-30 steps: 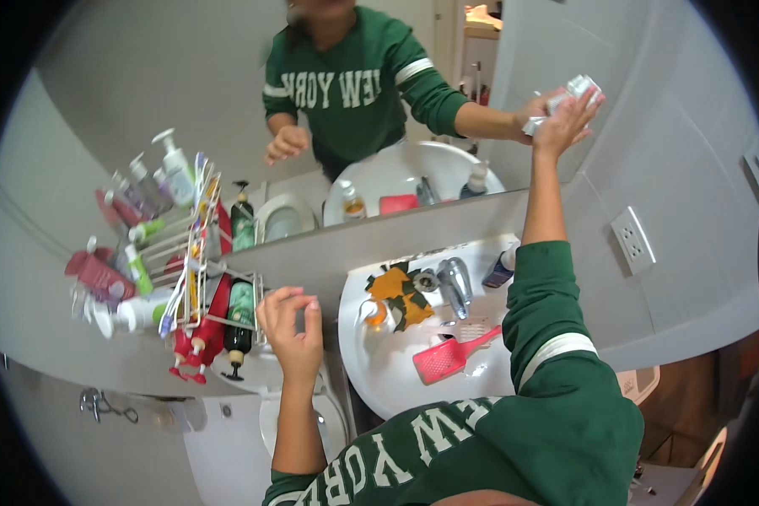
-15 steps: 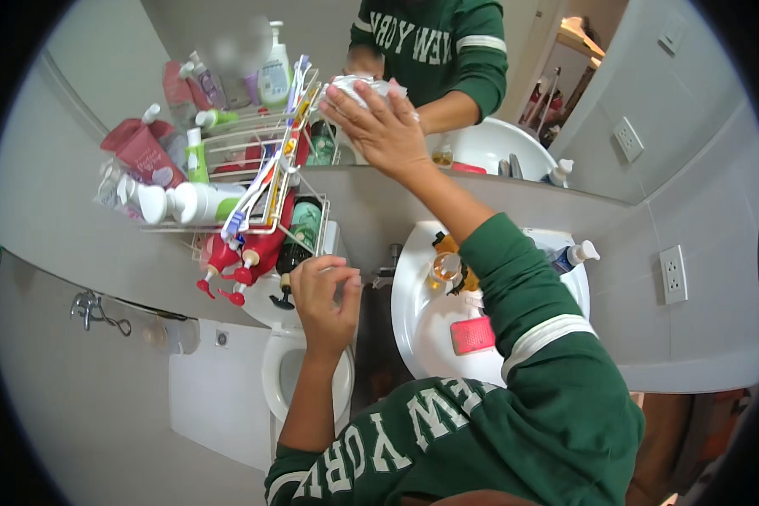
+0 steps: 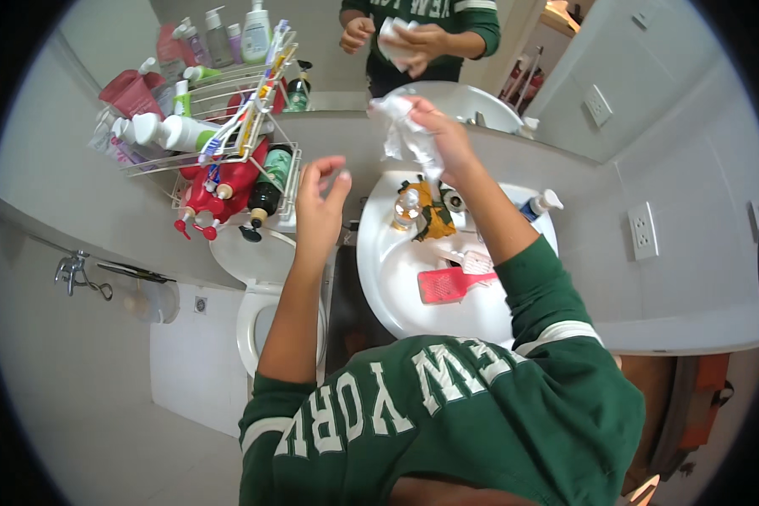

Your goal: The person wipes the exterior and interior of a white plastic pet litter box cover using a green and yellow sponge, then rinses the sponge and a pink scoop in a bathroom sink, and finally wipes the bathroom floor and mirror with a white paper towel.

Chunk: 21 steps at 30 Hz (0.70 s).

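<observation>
A crumpled white tissue [image 3: 413,139] hangs from my right hand [image 3: 444,139], pinched between the fingers above the back of the sink. My left hand [image 3: 322,207] is held up beside the wire rack, fingers curved and apart, with nothing in it. Below my right arm is the white sink [image 3: 388,287], holding a pink brush-like item [image 3: 444,285] and a pale one next to it. A clear glass [image 3: 407,207] and an orange-and-green cloth or pouch [image 3: 435,215] sit by the sink's back rim. The wall mirror [image 3: 329,25] reflects my hands and the tissue.
On the left, a white wire rack [image 3: 249,126] carries toothbrushes, tubes and several bottles. Beneath it stand red pump bottles [image 3: 219,190] and a dark green-labelled bottle [image 3: 270,181]. A toilet [image 3: 249,329] lies left of the sink. A blue pump bottle [image 3: 540,205] stands at the sink's right.
My right hand has come down and away from the mirror, where it was pressing the tissue flat. My left hand has risen slightly. The view has shifted, bringing more of the sink into sight.
</observation>
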Tool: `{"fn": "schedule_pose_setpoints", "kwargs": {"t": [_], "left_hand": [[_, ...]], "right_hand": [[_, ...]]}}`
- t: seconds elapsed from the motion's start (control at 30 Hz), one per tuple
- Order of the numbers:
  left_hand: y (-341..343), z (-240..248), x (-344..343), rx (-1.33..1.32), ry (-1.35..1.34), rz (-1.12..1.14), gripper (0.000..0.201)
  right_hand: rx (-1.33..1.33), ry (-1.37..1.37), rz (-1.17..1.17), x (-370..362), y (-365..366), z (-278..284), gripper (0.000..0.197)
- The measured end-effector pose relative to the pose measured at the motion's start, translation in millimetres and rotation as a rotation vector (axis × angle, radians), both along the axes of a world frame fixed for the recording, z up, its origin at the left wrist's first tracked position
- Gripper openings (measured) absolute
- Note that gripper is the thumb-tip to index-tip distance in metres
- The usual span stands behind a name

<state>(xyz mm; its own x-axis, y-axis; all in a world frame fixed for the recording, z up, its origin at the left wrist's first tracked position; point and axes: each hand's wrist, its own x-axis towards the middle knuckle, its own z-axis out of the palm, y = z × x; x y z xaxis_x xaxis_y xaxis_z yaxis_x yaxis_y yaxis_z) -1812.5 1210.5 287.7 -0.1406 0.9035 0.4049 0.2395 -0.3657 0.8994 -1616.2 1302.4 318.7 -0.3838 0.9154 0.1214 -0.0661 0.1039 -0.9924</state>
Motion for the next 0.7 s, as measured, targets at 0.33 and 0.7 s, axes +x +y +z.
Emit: {"fn": "schedule_pose_setpoints", "kwargs": {"t": [0.33, 0.7], "left_hand": [[13, 40, 160, -0.304, -0.616, -0.555, 0.035], [10, 51, 258, -0.116, -0.028, -0.880, 0.046]], "right_hand": [[0.035, 0.601, -0.428, 111, -45, -4, 0.036], [0.892, -0.792, -0.840, 236, -109, 10, 0.038]]}}
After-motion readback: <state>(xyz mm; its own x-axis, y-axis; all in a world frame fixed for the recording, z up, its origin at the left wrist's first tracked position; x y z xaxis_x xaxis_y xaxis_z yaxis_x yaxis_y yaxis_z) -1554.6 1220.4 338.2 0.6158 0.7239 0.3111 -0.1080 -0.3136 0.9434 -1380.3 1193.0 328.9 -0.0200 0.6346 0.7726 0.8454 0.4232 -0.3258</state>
